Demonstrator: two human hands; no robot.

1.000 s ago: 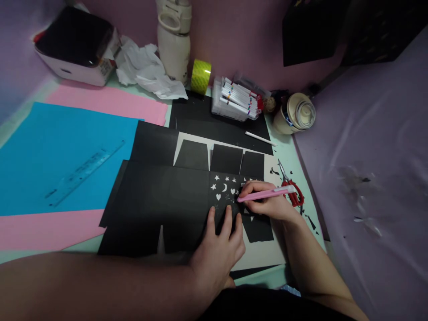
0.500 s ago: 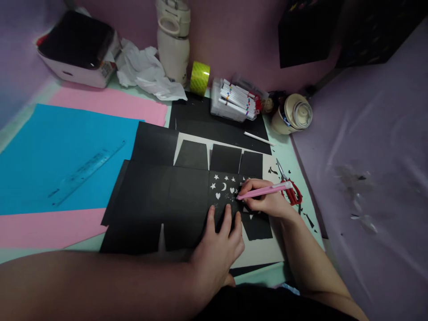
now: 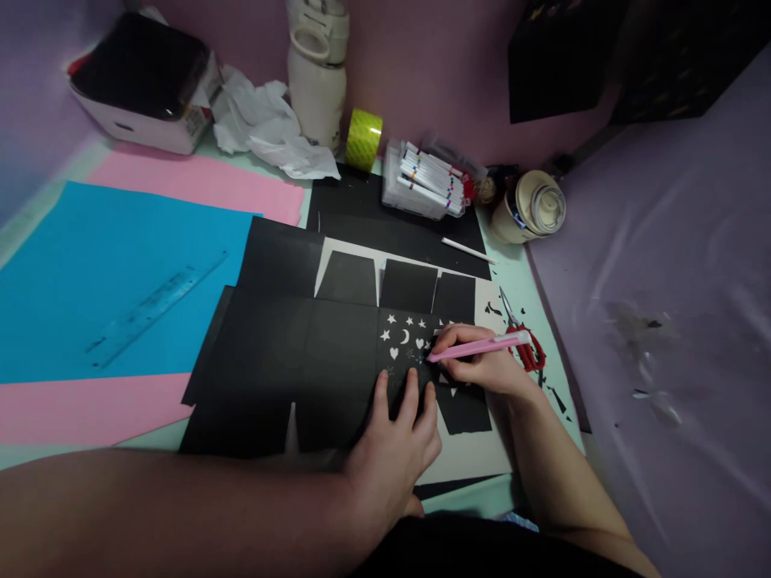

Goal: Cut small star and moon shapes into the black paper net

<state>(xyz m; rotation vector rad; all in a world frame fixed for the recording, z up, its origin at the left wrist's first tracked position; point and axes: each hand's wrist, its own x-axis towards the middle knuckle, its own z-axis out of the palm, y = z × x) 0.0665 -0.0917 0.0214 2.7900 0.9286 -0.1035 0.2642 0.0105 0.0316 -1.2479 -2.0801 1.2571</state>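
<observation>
A black card (image 3: 271,345) with slits and flaps lies over a pale board (image 3: 475,461). Several star, heart and moon shapes show white in one of its panels. My left hand (image 3: 401,441) rests on the card just below these shapes, fingers spread, holding nothing. A pink pen-like tool (image 3: 475,347) is gripped in my right hand (image 3: 475,365), its tip down on the card at the right side of the shapes. Faint outlines of more shapes show near the tip, whose end is too small to make out.
Red-handled scissors (image 3: 527,349) and black scraps lie at the right. Behind the card are a marker box (image 3: 422,181), yellow tape (image 3: 363,140), a bottle (image 3: 317,88), crumpled tissue (image 3: 259,120) and a round container (image 3: 530,209). A clear ruler (image 3: 160,309) lies on blue sheets (image 3: 60,289).
The view has shifted very slightly. Both hands stay in nearly the same places, with the pink tool still in my right hand.
</observation>
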